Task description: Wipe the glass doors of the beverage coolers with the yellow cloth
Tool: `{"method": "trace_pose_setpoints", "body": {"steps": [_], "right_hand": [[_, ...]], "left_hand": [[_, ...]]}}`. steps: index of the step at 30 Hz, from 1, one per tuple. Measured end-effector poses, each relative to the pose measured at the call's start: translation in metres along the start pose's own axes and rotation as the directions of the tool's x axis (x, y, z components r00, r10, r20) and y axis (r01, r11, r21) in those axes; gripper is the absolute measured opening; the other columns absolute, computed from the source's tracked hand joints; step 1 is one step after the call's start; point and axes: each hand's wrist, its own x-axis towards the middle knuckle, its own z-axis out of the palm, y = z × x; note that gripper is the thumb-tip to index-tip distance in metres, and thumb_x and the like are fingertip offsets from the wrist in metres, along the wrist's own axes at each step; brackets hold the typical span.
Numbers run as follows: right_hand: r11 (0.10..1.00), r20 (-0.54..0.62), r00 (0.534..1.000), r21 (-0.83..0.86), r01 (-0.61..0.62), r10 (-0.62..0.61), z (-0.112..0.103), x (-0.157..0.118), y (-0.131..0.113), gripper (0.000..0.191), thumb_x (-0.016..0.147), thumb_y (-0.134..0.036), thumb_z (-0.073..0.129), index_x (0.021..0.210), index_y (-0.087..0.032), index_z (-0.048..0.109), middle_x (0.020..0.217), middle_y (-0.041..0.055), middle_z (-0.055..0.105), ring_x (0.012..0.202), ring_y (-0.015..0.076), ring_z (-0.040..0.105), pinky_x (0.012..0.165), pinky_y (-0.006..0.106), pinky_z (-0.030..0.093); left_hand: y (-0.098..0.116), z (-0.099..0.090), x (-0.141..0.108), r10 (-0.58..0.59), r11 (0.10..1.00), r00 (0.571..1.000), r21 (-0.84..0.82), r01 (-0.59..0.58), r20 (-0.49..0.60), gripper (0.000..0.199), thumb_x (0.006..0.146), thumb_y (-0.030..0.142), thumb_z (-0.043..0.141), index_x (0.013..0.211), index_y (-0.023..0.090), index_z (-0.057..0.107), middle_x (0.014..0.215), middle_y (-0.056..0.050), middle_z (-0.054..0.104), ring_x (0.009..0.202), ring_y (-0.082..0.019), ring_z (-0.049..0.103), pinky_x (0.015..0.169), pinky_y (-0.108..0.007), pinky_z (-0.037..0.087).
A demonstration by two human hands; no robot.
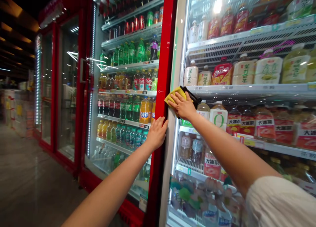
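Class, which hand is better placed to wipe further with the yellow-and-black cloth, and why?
Right, it seems: the right hand spreads over the cloth against the pale door frame. The left hand, with no cloth showing, sits at the red cooler frame.

The right hand (183,105) presses a yellow-and-black cloth (175,96) against the glass-door drink fridge (174,135); the left hand (157,134) touches the red fridge frame (166,65).
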Motion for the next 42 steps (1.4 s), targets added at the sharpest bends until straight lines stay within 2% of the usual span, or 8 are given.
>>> {"method": "trace_pose_setpoints", "body": {"steps": [8,15,22,26,30,33,37,42], "right_hand": [[0.950,0.138,0.944,0.134,0.280,-0.298,0.039,-0.076,-0.047,0.043,0.102,-0.027,0.046,0.144,-0.028,0.057,0.160,0.0030,0.043,0.151,0.0273,0.036,0.125,0.065,0.018],[0.997,0.000,0.997,-0.002,-0.083,0.083,0.005,-0.043,-0.023,0.047,0.104,-0.021,0.038,0.148,-0.026,0.051,0.165,0.0105,0.033,0.154,0.0340,0.028,0.117,0.077,0.016],[0.961,0.110,0.958,0.107,0.254,-0.266,0.036,-0.090,-0.058,0.042,0.100,-0.022,0.048,0.140,-0.029,0.060,0.158,0.0066,0.048,0.149,0.0283,0.039,0.122,0.068,0.021],[0.994,0.033,0.996,0.079,0.077,-0.080,0.021,-0.083,-0.031,0.048,0.099,-0.030,0.050,0.148,-0.030,0.052,0.164,0.0070,0.037,0.153,0.0297,0.031,0.123,0.068,0.014],[0.984,-0.093,0.980,0.026,-0.174,0.176,0.023,-0.123,-0.027,0.055,0.099,-0.027,0.048,0.154,-0.029,0.044,0.166,0.0103,0.031,0.154,0.0339,0.027,0.120,0.074,0.009],[0.995,-0.068,0.993,0.012,-0.096,0.097,0.034,-0.153,-0.039,0.055,0.098,-0.019,0.044,0.153,-0.031,0.046,0.164,0.0095,0.037,0.152,0.0335,0.031,0.120,0.075,0.010],[0.997,0.039,0.997,0.046,0.070,-0.072,0.021,-0.128,-0.021,0.054,0.099,-0.019,0.043,0.151,-0.034,0.047,0.165,0.0040,0.037,0.153,0.0288,0.032,0.122,0.070,0.011],[0.977,-0.059,0.976,-0.027,-0.213,0.211,-0.009,-0.110,0.023,0.056,0.100,-0.026,0.044,0.155,-0.033,0.042,0.169,0.0066,0.027,0.156,0.0313,0.024,0.122,0.070,0.007]], "left_hand": [[0.017,0.016,-0.030,-0.011,0.998,0.997,-0.066,0.016,0.075,0.077,0.080,0.010,0.058,0.154,0.013,0.034,0.161,-0.019,0.040,0.153,-0.030,0.030,0.126,-0.052,0.025],[0.015,-0.003,-0.008,-0.040,0.997,0.999,-0.070,0.039,-0.014,0.071,0.085,0.014,0.055,0.154,0.014,0.036,0.162,-0.017,0.038,0.154,-0.030,0.029,0.126,-0.052,0.026],[0.019,-0.001,-0.011,-0.107,0.991,0.994,-0.078,0.106,-0.005,0.069,0.084,0.011,0.054,0.152,0.011,0.040,0.160,-0.021,0.040,0.152,-0.032,0.033,0.125,-0.051,0.028],[0.023,-0.001,0.009,-0.093,0.990,0.996,-0.108,0.092,-0.003,0.072,0.083,0.008,0.053,0.153,0.011,0.036,0.162,-0.021,0.037,0.153,-0.032,0.030,0.124,-0.051,0.030],[0.022,0.003,0.015,-0.080,0.988,0.997,-0.135,0.077,-0.018,0.072,0.085,0.011,0.054,0.154,0.011,0.034,0.164,-0.023,0.033,0.154,-0.034,0.028,0.122,-0.051,0.033],[0.019,0.007,0.011,-0.068,0.988,0.997,-0.141,0.061,-0.042,0.071,0.086,0.012,0.054,0.154,0.012,0.034,0.164,-0.023,0.032,0.154,-0.034,0.026,0.123,-0.051,0.032],[0.019,0.009,0.025,-0.039,0.989,0.998,-0.146,0.031,-0.048,0.075,0.085,0.012,0.055,0.156,0.014,0.030,0.165,-0.022,0.030,0.155,-0.032,0.024,0.123,-0.051,0.032],[0.034,0.010,0.049,0.000,0.988,0.999,-0.152,-0.006,-0.043,0.082,0.086,0.018,0.061,0.159,0.016,0.023,0.167,-0.023,0.025,0.156,-0.034,0.021,0.122,-0.053,0.031]]}}
